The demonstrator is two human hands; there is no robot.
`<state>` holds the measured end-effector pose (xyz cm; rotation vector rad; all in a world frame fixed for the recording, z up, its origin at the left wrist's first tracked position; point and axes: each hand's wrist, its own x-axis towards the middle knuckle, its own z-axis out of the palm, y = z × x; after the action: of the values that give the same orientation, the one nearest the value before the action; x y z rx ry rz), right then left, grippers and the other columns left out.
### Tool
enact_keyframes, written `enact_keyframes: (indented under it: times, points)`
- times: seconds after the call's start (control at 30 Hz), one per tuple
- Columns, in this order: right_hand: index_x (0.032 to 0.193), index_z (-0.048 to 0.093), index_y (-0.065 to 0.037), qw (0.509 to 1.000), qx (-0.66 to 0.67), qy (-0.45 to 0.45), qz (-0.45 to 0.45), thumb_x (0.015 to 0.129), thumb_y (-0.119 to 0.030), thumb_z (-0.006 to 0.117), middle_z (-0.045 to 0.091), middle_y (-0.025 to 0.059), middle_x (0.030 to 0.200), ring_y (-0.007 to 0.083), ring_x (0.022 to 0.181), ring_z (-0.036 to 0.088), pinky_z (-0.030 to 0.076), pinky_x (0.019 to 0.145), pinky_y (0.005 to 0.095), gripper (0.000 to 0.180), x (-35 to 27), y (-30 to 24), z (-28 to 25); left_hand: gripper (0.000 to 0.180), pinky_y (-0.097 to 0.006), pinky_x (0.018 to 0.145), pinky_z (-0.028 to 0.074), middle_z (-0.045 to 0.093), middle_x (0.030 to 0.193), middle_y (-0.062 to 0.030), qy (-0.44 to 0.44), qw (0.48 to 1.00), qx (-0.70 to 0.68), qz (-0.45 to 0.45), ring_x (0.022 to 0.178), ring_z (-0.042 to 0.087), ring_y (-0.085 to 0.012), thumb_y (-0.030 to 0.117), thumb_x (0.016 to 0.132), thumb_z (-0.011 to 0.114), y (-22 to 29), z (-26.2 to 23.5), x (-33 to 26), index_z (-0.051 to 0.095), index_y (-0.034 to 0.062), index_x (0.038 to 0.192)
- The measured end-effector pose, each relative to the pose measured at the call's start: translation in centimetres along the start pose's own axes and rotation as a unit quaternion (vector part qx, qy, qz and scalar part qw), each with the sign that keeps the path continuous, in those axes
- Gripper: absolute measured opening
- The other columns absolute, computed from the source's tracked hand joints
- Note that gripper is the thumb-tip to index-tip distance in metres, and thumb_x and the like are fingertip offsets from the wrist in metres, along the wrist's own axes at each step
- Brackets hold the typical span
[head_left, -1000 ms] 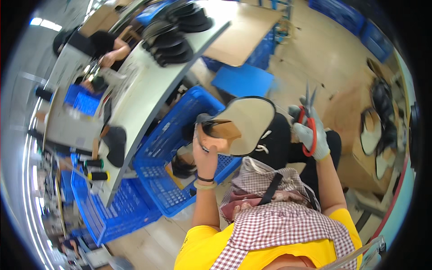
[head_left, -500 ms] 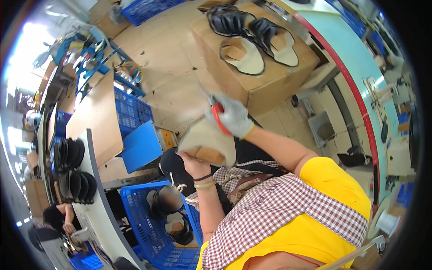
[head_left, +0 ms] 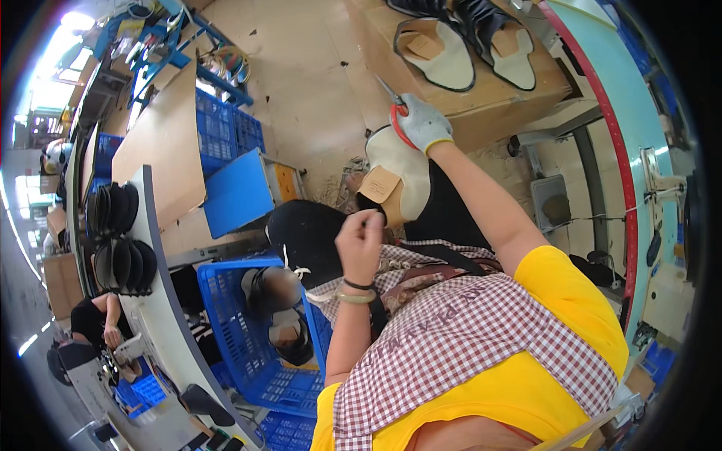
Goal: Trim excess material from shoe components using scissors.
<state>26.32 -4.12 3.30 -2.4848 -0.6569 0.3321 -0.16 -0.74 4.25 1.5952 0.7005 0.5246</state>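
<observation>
Scissors (head_left: 394, 120): gripped in your right hand (head_left: 426, 124).
Left hand (head_left: 359, 244): curled, apart; contents unclear.
Shoe upper (head_left: 410, 169): one o'clock from your left hand.

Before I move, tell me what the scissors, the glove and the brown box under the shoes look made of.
Scissors: blades probably steel, from their grey metallic look; handles likely plastic, solid red. Glove: probably knitted fabric, matte grey with yellowish edging; coating unclear. Brown box: apparently cardboard, from its matte tan faces.
</observation>
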Motion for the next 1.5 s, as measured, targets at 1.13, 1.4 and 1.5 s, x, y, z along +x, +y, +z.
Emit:
enact_keyframes:
  times: [1.13, 1.4, 1.5]
  points:
    - [0.145, 0.031, -0.007, 0.805, 0.440, -0.394, 0.057, 0.081, -0.017, 0.065, 0.061, 0.0031, 0.080, 0.0065, 0.054, 0.052, 0.043, 0.047, 0.0201, 0.074, -14.8, -0.2, -7.0, 0.033, -0.039, 0.053, 0.043, 0.049, 0.055, -0.0125, 0.101, 0.971, 0.210, -0.052, 0.052, 0.052, -0.0306, 0.024, 0.079, 0.068, -5.8, -1.2, 6.2, 0.050, -0.0021, 0.070]
    - [0.144, 0.034, -0.010, 0.741, 0.480, -0.456, 0.112, 0.088, -0.025, 0.063, 0.060, 0.0035, 0.077, 0.0061, 0.054, 0.054, 0.045, 0.049, 0.0192, 0.065, -14.9, 1.8, -6.5, 0.025, -0.022, 0.046, 0.036, 0.050, 0.059, 0.0031, 0.038, 0.982, 0.160, -0.097, 0.052, 0.041, -0.0027, 0.019, 0.085, 0.067, -2.6, -1.7, 4.6, 0.058, 0.0002, 0.072]
    - [0.145, 0.033, -0.010, 0.719, 0.498, -0.464, 0.141, 0.090, -0.029, 0.063, 0.062, 0.0047, 0.075, 0.0063, 0.052, 0.055, 0.045, 0.048, 0.0183, 0.065, -14.9, 2.4, -6.7, 0.021, -0.020, 0.048, 0.044, 0.058, 0.067, -0.0002, 0.034, 0.986, 0.095, -0.131, 0.054, 0.048, -0.0034, 0.017, 0.086, 0.066, -2.9, -1.5, 3.7, 0.057, -0.0012, 0.082]
